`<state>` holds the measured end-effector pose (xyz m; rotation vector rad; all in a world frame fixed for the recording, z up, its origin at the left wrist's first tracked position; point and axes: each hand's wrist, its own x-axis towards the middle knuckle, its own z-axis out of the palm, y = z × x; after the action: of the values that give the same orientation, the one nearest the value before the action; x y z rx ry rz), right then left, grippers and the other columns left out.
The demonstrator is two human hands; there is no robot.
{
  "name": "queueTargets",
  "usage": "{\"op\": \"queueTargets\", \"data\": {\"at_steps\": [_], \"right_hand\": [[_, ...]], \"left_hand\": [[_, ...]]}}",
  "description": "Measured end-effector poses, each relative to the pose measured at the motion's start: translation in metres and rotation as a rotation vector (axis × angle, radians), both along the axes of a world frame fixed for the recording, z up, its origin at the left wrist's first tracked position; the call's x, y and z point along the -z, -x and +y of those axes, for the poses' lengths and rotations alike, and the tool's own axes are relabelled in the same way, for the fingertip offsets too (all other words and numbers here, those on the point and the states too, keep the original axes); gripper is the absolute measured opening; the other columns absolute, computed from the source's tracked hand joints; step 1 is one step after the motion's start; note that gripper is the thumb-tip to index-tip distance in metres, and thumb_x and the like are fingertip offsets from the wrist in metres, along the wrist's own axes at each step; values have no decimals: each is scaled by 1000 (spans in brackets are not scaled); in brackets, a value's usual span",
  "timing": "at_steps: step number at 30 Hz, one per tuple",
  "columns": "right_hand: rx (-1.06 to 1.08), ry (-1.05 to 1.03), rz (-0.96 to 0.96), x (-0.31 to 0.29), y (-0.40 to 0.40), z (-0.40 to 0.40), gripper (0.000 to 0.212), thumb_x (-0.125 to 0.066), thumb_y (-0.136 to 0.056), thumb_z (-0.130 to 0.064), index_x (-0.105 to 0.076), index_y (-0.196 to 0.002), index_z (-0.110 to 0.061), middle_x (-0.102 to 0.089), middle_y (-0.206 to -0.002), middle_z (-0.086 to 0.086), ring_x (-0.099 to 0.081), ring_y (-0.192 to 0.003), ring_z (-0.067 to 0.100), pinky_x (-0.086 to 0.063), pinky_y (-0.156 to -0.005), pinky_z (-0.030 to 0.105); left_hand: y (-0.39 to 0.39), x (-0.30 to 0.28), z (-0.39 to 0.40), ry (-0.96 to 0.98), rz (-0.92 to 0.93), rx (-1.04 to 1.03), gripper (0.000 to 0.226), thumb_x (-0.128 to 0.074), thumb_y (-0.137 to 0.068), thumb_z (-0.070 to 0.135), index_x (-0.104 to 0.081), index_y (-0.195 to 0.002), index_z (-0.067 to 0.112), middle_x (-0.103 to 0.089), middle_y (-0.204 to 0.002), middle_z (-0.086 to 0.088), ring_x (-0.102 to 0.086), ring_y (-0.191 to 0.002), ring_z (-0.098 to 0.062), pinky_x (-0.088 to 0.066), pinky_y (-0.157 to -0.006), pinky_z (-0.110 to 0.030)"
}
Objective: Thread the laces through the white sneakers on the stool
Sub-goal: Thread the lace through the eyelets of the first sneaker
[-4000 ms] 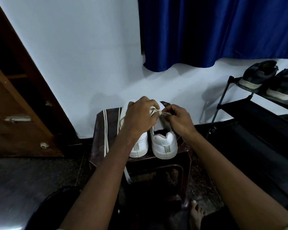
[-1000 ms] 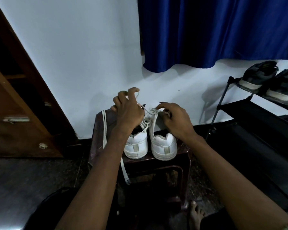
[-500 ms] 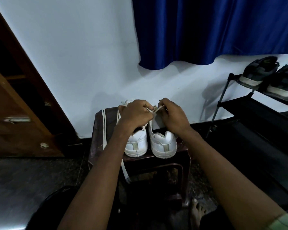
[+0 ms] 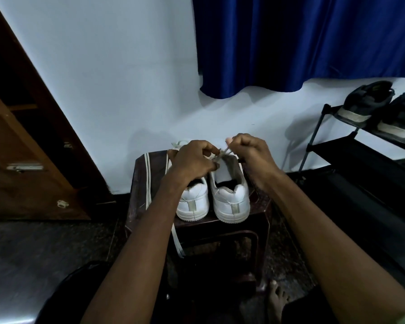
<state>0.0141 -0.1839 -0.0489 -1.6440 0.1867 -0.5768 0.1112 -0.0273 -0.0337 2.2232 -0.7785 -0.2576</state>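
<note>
Both hands meet over the right white sneaker (image 4: 230,197), where a lace end (image 4: 222,155) is stretched between them: the left hand (image 4: 192,161) pinches it with curled fingers, and the right hand (image 4: 251,150), fist curled, holds its other part just beside. Directly below the grip the right sneaker stands heel-first on the dark stool (image 4: 257,226), touching the left white sneaker (image 4: 193,204). Left of the grip a loose white lace (image 4: 147,183) lies along the stool top. No brand or writing is legible on either shoe.

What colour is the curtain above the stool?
Deep blue curtain, plain, without pattern; the head view shows it.
</note>
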Motion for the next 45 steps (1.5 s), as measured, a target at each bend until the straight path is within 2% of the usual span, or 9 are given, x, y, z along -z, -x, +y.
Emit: {"op": "queueTargets", "data": {"at_steps": [5,10,15,18,22,28,37,41,45], "right_hand": [[-73,-660,46,-16,5,1,39,-66,-98,-34,-55,-64,-18,-46,-64,0,-46,-59,15,-41,-60,27],[33,390,176,-8,9,0,25,-82,-89,-27,-75,-71,-12,-72,-66,4,-61,-62,5,-48,-62,22],[-144,-308,-61,-17,11,-1,19,-62,-97,-13,-68,-79,-13,-73,-98,9,-63,-91,19,-46,-85,35],[-179,-691,-134,-23,13,-4,26,-55,-101,-16,-53,-75,-15,-54,-70,9,-56,-68,23,-50,-81,40],[82,184,49,-11,14,-2,24,-77,-89,-16,-54,-85,-11,-49,-66,8,-43,-54,12,-39,-54,25],[171,1031,222,0,7,5,14,-81,-77,-28,-80,-91,-30,-72,-86,-3,-70,-95,24,-45,-84,36],[61,-707,-108,-17,9,-1,23,-45,-105,-10,-58,-87,-15,-60,-86,-1,-60,-73,8,-49,-71,24],[-49,-923,-141,-9,7,-3,37,-44,-107,-26,-47,-71,-19,-50,-66,4,-50,-68,21,-51,-74,34],[131,-240,-32,-11,10,1,37,-62,-102,-30,-43,-72,-17,-34,-61,-2,-26,-53,15,-23,-54,32]], "left_hand": [[1,-1,0,-7,7,-2,33,-77,-51,48,-71,-84,48,-68,-94,24,-67,-103,-2,-44,-108,-52],[-4,2,2,25,-10,-10,36,-89,-61,40,-74,-93,42,-70,-98,16,-67,-96,-5,-51,-103,-52],[-2,-2,2,-2,-9,-20,35,-81,-52,49,-70,-84,45,-69,-90,18,-67,-92,-8,-48,-104,-54],[-2,-2,3,-19,-15,-13,36,-79,-48,53,-68,-83,48,-67,-96,21,-67,-102,-6,-45,-107,-53],[-3,0,2,-35,-42,-10,36,-85,-56,50,-69,-88,47,-69,-100,17,-66,-103,-7,-42,-107,-53],[-4,2,1,-11,-38,-17,36,-77,-48,59,-66,-81,49,-69,-88,15,-63,-85,-9,-48,-101,-58],[-5,1,3,-29,-55,-20,31,-82,-55,51,-65,-80,49,-68,-91,19,-66,-92,-8,-44,-106,-54],[-5,2,2,-20,-39,-26,32,-79,-52,51,-67,-82,46,-64,-81,18,-61,-80,-7,-47,-103,-57],[-2,-1,1,-40,-51,-13,35,-77,-50,55,-66,-82,47,-66,-87,18,-65,-90,-9,-46,-104,-55]]}}
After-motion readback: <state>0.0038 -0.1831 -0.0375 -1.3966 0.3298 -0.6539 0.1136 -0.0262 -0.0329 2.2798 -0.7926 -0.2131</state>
